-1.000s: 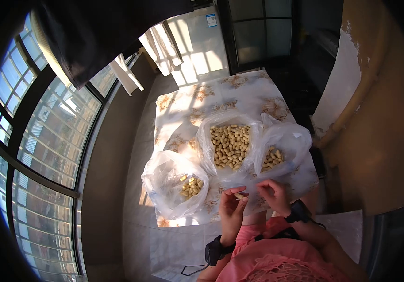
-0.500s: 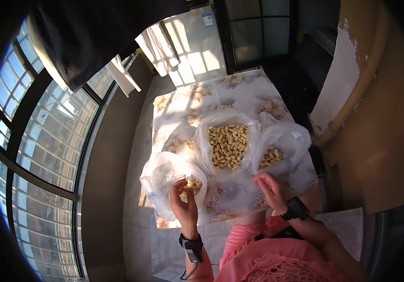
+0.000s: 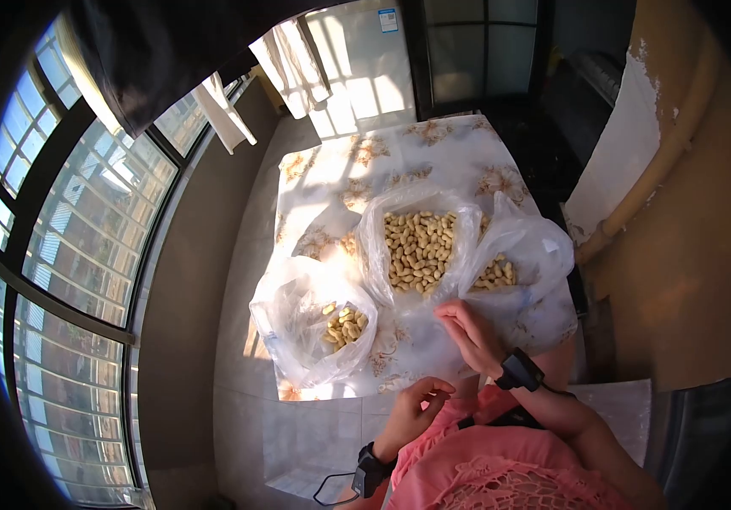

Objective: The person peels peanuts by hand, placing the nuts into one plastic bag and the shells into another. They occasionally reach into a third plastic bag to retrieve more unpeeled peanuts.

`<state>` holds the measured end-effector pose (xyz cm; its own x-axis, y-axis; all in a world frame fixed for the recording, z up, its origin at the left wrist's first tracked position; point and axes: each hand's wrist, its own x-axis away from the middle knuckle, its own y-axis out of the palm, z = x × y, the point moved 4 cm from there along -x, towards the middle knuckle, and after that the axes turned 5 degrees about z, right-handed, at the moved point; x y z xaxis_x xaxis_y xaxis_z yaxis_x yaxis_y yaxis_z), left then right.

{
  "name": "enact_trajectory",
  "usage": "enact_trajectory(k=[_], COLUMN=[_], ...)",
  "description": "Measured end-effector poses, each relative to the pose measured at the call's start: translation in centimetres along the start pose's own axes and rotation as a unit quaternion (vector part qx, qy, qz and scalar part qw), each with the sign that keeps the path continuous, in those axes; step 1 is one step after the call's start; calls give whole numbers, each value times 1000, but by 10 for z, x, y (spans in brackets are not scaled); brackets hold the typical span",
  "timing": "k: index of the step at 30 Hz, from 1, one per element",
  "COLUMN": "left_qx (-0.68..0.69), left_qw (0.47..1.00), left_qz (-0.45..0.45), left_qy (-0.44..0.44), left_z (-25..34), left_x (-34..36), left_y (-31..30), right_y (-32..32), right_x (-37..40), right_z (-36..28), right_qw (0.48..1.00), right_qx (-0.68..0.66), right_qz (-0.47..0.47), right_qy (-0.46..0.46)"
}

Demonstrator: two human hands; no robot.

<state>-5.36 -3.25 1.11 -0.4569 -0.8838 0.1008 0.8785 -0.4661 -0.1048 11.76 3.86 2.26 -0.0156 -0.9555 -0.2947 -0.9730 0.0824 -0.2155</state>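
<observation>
My left hand point(image 3: 420, 406) curls loosely by the near edge of the table point(image 3: 433, 157); I cannot tell if it holds anything. My right hand point(image 3: 465, 333) lies open, fingertips at the middle bag of peanuts point(image 3: 420, 246). The pods look light and brittle, so I'd pinch one gently. The bag's thin film seems slippery and is best gripped at the rim.

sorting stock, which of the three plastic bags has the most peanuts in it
The middle bag, between the other two: peanuts cover its whole bottom, while the left bag and the right bag each hold just a small pile.
</observation>
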Motion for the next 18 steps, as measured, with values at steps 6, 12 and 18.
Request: enact_trajectory(k=[6,12,18], left_qx=[85,357,505], left_qw=[989,890,791], left_qz=[23,214,218], left_qy=[-118,-187,-267], left_z=[-107,-103,-113], left_x=[10,-6,-14], left_y=[35,29,41], right_y=[12,10,-6], right_x=[9,24,10], right_z=[-1,-8,8], right_qw=[990,979,992], right_qx=[-67,-144,-87], right_qz=[-104,-106,45], right_qy=[73,92,74])
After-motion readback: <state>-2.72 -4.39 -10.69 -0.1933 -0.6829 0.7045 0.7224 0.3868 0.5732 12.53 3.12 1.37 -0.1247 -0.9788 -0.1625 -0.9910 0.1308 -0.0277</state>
